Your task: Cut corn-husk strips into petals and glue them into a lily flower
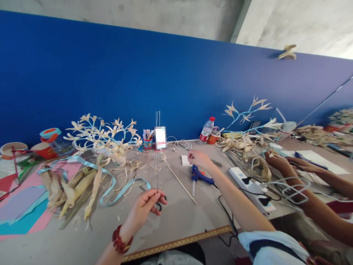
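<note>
My left hand [150, 204] is closed in a pinch around a thin dark wire [157, 171] that stands upright above the table. Two small black loops [159, 207], perhaps scissor handles, show beneath its fingers. Further forward, my right hand [199, 159] has its fingers drawn together; whatever they hold is too small to make out. It hovers beside a white square card [185, 161] and just above a blue glue gun [202, 176] with a clear glue stick. Between my hands a pale thin stick [182, 184] lies slantwise on the table.
Left are dried husks [78, 191], a blue ribbon [111, 191], coloured paper [26, 211] and husk flowers [107, 136]. A white power strip [249, 189] with cables lies right, near a bottle [206, 130]. At far right, a co-worker's hands [278, 162] work over husks.
</note>
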